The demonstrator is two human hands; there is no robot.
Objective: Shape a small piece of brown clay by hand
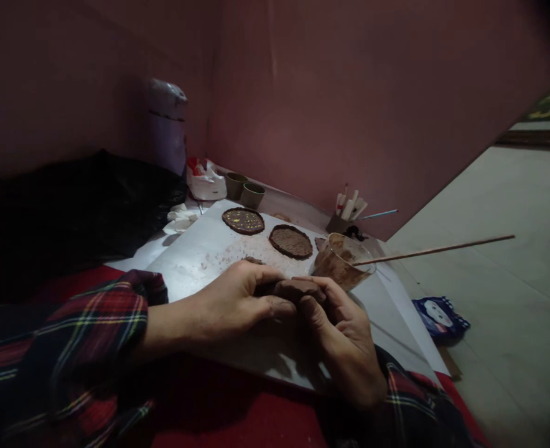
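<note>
A lump of brown clay (pixel 298 289) is held up between my two hands, above the near part of the white sheet (pixel 186 252). My left hand (pixel 237 298) grips its left end, thumb below and fingers behind. On the right end, my right hand (pixel 343 339) presses with the thumb in front and curled fingers behind. Beyond the hands lie a flat brown disc with yellow dots (pixel 243 221) and a plain rough brown disc (pixel 290 241). Just past my right hand stands a clear cup (pixel 344 258) smeared with brown, with a long thin stick (pixel 443 249) leaning out of it.
Two dark cups (pixel 253 195) and a white plastic bag (pixel 207 183) stand at the back. A holder with white sticks (pixel 344 218) is near the wall. A tall lilac container (pixel 167 130) rises behind a black bag (pixel 79 211). A blue packet (pixel 440 318) lies on the floor right.
</note>
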